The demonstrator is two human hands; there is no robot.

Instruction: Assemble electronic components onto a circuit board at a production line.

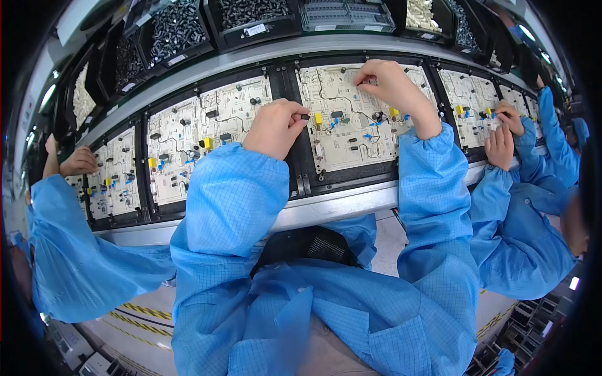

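My left hand (274,130) is closed, its thumb and fingertips pinching a small black electronic component (305,117). That hand is over the dark frame at the left edge of a cream circuit board (335,160), close to a yellow block component (318,118). My right hand (396,91) hovers above the upper part of the same board, fingers curled together; whatever they hold, if anything, is too small to make out. Black, blue and yellow parts stand on the board, among them a black block (337,115).
More boards in black frames line the metal rail (338,203), including a left board (182,135) and a right board (470,94). Bins of black parts (175,34) and a bin of cream parts (423,15) stand behind. Co-workers' hands (500,145) (78,161) work at both sides.
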